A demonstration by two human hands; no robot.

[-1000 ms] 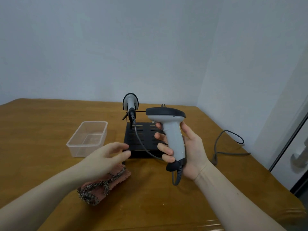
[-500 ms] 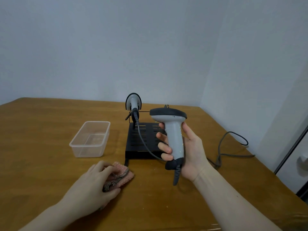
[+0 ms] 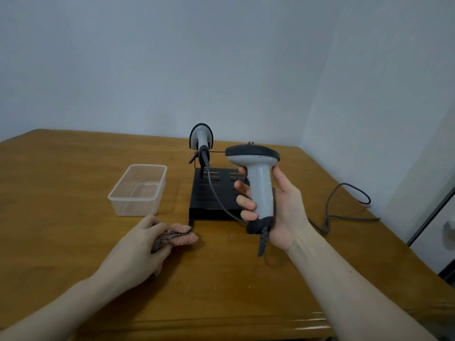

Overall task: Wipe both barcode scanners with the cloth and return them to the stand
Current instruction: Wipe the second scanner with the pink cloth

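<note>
Grey scanner upright in right hand

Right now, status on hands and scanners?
Right hand grips scanner, upright. Left hand grasps cloth on table. Second scanner on stand.

Your left hand, which a second ago hovered open above the pink cloth, has dropped onto it; half a second ago the fingers lay over the cloth, now they curl round its near edge and pinch it, bunching the checked border upward; the cloth has shifted slightly toward the black stand.
</note>
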